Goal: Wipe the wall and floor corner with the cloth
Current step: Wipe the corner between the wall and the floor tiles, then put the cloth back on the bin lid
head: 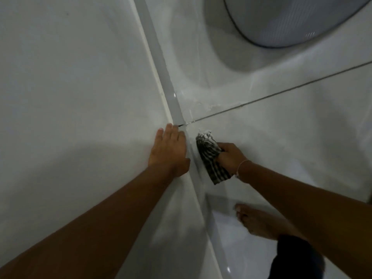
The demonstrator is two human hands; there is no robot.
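Observation:
A dark striped cloth (210,158) with white foam at its tip is pressed on the pale floor tile just right of the grey skirting strip (161,63). My right hand (231,156) grips the cloth from the right. My left hand (169,150) lies flat with fingers apart on the white wall (70,87), its fingertips near the spot where the floor's grout line (281,91) meets the skirting.
A round white appliance or bin (291,19) stands on the floor at the top right. My bare foot (259,222) rests on the tile at the lower right, beside a dark trouser leg (296,260). White residue lies along the grout line.

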